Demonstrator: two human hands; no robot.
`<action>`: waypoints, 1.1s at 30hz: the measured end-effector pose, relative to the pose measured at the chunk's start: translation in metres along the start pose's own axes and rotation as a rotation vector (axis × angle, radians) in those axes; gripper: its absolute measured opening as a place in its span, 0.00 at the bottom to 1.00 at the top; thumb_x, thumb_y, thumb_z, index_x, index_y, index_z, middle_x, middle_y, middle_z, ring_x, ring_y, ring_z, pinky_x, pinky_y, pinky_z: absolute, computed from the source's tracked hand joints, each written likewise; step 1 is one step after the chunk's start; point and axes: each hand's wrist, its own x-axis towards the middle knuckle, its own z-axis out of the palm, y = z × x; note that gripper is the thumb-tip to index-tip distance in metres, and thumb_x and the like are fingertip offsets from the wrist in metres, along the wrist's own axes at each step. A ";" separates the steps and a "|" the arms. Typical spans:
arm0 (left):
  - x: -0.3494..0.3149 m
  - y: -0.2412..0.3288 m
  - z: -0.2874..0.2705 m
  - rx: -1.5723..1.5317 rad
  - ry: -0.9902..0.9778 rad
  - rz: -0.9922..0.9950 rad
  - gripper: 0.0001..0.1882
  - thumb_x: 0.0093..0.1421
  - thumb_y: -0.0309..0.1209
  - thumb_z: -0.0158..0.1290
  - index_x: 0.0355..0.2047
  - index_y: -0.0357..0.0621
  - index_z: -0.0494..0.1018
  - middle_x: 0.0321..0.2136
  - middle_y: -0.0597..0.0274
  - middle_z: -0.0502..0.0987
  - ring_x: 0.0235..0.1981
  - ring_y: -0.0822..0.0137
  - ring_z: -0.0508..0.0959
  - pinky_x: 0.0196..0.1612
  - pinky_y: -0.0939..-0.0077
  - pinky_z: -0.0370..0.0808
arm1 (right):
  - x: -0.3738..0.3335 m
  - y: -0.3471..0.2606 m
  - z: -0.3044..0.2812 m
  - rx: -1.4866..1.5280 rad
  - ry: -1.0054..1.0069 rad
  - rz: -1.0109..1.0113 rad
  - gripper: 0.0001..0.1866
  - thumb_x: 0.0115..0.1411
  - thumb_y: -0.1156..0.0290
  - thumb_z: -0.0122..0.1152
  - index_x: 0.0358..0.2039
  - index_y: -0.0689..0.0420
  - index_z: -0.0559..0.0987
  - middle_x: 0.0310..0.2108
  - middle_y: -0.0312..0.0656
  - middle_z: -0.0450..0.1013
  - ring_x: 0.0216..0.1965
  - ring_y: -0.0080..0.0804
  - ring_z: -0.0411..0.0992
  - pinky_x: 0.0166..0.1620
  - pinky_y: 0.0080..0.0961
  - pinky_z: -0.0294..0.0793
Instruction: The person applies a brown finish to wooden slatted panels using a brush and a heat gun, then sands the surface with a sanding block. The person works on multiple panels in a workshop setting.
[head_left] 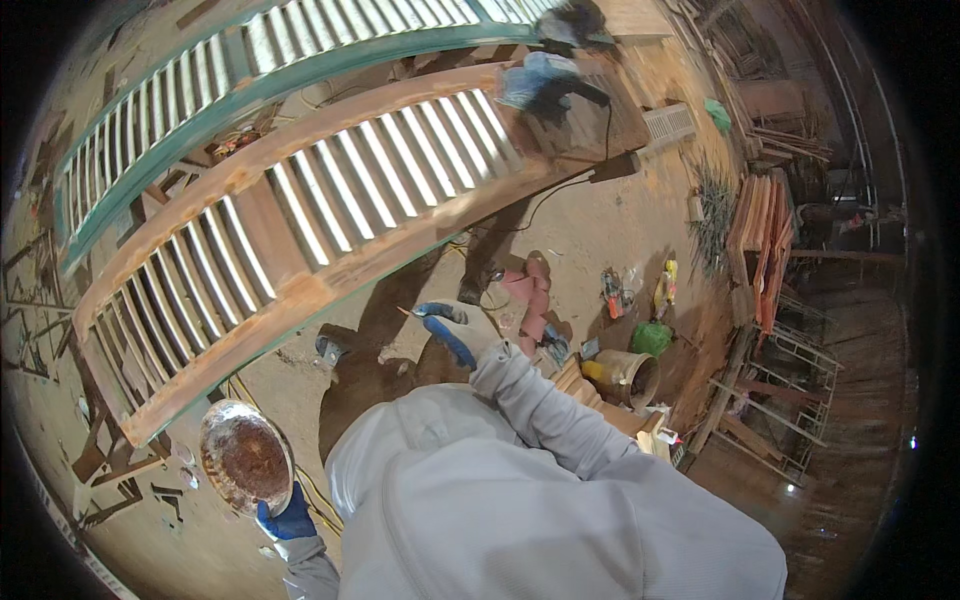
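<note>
My left hand (pixel 287 518), in a blue-palmed glove, grips the rim of a round shallow bowl (pixel 247 455) at the lower left. Reddish-brown powder or paste coats the inside of the bowl. My right hand (pixel 460 328), in a grey and blue glove, is raised near the middle, with its fingers closed on a thin pointed piece (pixel 407 312), too small to name. Beyond both hands lies a long brown wooden louvred shutter (pixel 290 265) with a curved look, light showing between its slats. My right hand is apart from its near edge.
A second louvred shutter with green edges (pixel 240 95) lies behind. A blue and black corded tool (pixel 548 82) rests at the brown shutter's right end. To the right stand a bucket (pixel 630 378), a green bag (pixel 652 338) and stacked boards (pixel 760 240). Cables (pixel 325 505) run across the floor.
</note>
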 end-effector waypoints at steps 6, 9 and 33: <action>-0.030 -0.062 0.064 0.015 0.053 0.018 0.34 0.60 0.48 0.55 0.62 0.41 0.65 0.57 0.47 0.72 0.54 0.47 0.75 0.57 0.50 0.73 | 0.009 0.004 -0.105 -0.020 0.013 -0.006 0.14 0.66 0.65 0.60 0.50 0.54 0.80 0.29 0.26 0.73 0.24 0.13 0.65 0.24 0.14 0.64; -0.038 -0.105 0.084 -0.052 0.042 -0.088 0.34 0.59 0.45 0.57 0.62 0.40 0.65 0.59 0.47 0.71 0.56 0.46 0.73 0.58 0.47 0.72 | 0.022 0.012 -0.170 -0.046 0.012 -0.062 0.15 0.67 0.60 0.60 0.50 0.52 0.80 0.30 0.27 0.73 0.22 0.12 0.65 0.21 0.12 0.63; -0.130 -0.314 0.312 0.028 0.036 -0.125 0.31 0.67 0.47 0.45 0.65 0.44 0.62 0.64 0.53 0.67 0.64 0.53 0.67 0.68 0.53 0.62 | 0.124 -0.062 -0.380 0.136 -0.014 -0.189 0.13 0.66 0.69 0.61 0.49 0.58 0.81 0.31 0.28 0.76 0.26 0.12 0.68 0.27 0.12 0.66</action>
